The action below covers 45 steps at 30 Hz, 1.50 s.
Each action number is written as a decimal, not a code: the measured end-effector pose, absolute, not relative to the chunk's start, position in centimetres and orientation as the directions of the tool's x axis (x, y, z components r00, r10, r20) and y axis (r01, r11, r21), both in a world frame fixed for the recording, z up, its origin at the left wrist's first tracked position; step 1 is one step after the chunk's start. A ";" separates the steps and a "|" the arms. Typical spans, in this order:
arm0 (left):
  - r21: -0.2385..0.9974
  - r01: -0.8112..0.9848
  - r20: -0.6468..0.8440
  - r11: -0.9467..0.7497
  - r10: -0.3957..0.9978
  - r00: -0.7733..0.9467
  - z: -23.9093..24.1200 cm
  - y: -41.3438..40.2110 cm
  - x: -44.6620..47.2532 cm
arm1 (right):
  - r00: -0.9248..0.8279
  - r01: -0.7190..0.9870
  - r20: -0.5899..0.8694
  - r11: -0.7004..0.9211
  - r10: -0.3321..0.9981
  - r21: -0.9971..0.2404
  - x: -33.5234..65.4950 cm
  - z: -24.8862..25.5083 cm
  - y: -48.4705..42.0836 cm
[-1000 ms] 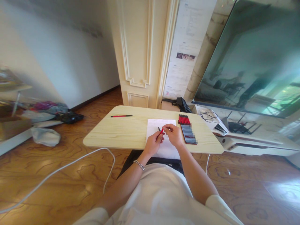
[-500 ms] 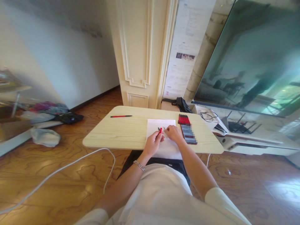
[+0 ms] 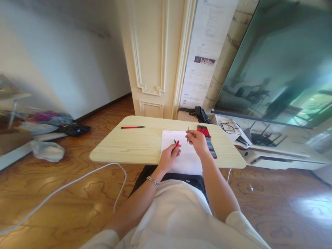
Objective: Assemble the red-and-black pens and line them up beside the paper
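My left hand [image 3: 168,157] is closed around a red pen barrel [image 3: 176,143] over a white sheet of paper [image 3: 181,155] on the light wooden table [image 3: 135,145]. My right hand [image 3: 198,141] pinches a thin pen refill [image 3: 188,133], held upright just above the paper's far edge. The two hands are a short way apart. A box of red and black pens [image 3: 206,136] lies right beside my right hand, partly hidden by it.
A single red pen [image 3: 132,127] lies at the table's far left. A white cable [image 3: 77,180] runs across the wooden floor on the left. A black bag [image 3: 199,114] sits behind the table, a large screen [image 3: 275,65] and low stand to the right, clutter at far left.
My right hand has pulled away from the left and lifted toward the far right, drawing the thin refill out of the red barrel. The left hand stays put.
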<state>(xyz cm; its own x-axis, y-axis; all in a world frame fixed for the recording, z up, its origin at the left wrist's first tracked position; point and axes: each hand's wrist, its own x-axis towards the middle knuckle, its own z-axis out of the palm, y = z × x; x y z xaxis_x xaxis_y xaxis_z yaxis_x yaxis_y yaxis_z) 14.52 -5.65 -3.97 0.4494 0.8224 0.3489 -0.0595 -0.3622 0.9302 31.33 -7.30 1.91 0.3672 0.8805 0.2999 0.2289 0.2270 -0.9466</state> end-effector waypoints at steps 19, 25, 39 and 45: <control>0.916 -0.013 0.357 -0.401 0.802 0.479 -3.6 -5.8 14.4 | 0.337 0.143 0.380 0.353 0.861 -0.925 28.9 3.2 -7.7; 0.930 -0.032 0.337 -0.367 0.811 0.478 -3.5 -5.8 14.5 | 0.233 0.273 0.330 0.264 0.915 -0.925 28.7 2.2 -8.2; 0.928 -0.023 0.334 -0.371 0.806 0.489 -3.4 -5.8 14.4 | 0.323 0.248 0.297 0.222 0.899 -0.943 28.4 1.1 -8.5; 0.933 -0.134 0.358 -0.333 0.829 0.430 -3.7 -5.6 14.4 | 0.208 0.204 0.238 0.196 0.949 -0.959 29.9 1.6 -8.1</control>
